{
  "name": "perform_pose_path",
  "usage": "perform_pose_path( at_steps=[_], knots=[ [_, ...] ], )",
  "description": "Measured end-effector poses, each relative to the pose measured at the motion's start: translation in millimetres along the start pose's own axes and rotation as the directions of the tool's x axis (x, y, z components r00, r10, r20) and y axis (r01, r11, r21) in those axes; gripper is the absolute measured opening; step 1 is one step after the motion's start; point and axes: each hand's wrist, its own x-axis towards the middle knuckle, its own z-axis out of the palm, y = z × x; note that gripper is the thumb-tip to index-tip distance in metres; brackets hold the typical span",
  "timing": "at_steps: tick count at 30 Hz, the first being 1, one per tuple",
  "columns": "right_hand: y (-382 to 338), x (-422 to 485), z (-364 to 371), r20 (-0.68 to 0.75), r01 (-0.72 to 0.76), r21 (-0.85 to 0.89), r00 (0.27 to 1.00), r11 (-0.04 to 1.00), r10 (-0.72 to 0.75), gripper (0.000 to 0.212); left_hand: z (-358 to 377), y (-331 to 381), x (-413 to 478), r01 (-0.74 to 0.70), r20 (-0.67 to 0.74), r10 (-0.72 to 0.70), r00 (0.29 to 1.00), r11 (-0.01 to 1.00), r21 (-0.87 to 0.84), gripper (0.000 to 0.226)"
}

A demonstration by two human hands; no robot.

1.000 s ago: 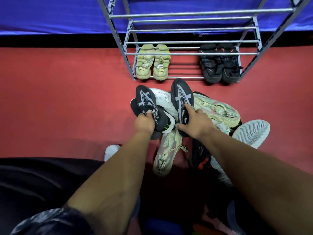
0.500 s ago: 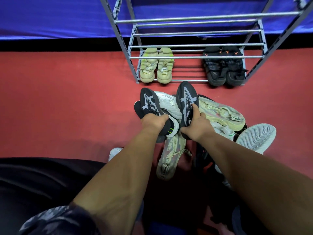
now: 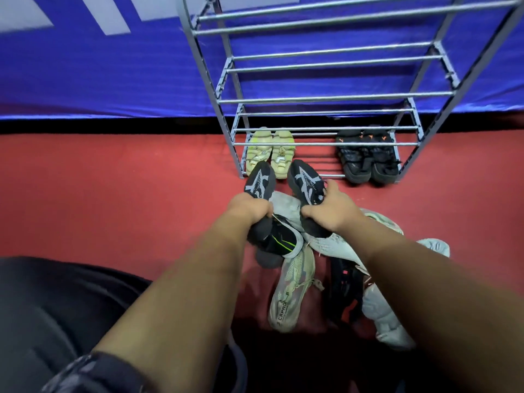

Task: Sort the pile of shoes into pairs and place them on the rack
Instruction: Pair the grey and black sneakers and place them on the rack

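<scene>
A black shoe with a grey woven pattern [image 3: 259, 181] was gripped at its heel end by the left hand [image 3: 249, 207], whose fingers were curled round it. Its matching black shoe [image 3: 306, 181] was held by the right hand [image 3: 331, 211], the fingers being wrapped over the collar and the thumb laid along the side. Both shoes were held toes forward, side by side but apart, above the pile and just in front of the metal rack [image 3: 312, 97].

On the bottom shelf of the rack a yellow-green pair [image 3: 269, 154] was seen at the left and a black pair with orange marks [image 3: 365, 157] at the right, well apart.

Below the hands, on the red floor [image 3: 113, 194], the rest of the pile was found: a grey-white shoe [image 3: 286, 205], a black shoe with a green streak [image 3: 278, 242], a pale green shoe [image 3: 289, 293] and a black shoe with pink accents [image 3: 346, 282]. The letters "CAPRO" could be read on the pale green shoe's side; the remainder was cut off.

Behind the rack a blue banner [image 3: 113, 66] was hung; only fragments of large white letters were shown, and no word could be made out.
</scene>
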Motion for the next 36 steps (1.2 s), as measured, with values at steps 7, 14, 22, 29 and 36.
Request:
perform_pose_path(
  at_steps=[7, 14, 22, 29, 36],
  knots=[
    [-56, 5, -29, -0.083, 0.154, 0.032, 0.985, 0.988, -0.151, 0.082, -82, 66, -6, -0.121, -0.117, 0.144, 0.983, 0.975, 0.187, 0.028],
    [-85, 50, -55, -0.084, 0.146, -0.068, 0.985, 0.987, -0.151, 0.081, -76, 91, 40, -0.193, -0.171, 0.251, 0.953, 0.936, 0.296, 0.035],
    [-95, 115, -52, -0.132, 0.153, -0.100, 0.977, 0.983, -0.166, 0.074, -57, 114, 110, -0.226, -0.297, 0.347, 0.890, 0.899, 0.375, 0.047],
    [-111, 168, -40, -0.224, 0.105, -0.132, 0.965, 0.986, -0.133, 0.074, -50, 130, 152, -0.279, -0.366, 0.413, 0.834, 0.888, 0.365, 0.058],
    [-127, 205, -21, -0.207, 0.121, -0.225, 0.964, 0.967, -0.169, 0.049, -49, 142, 185, -0.214, -0.335, 0.413, 0.847, 0.842, 0.496, 0.068]
  ],
)
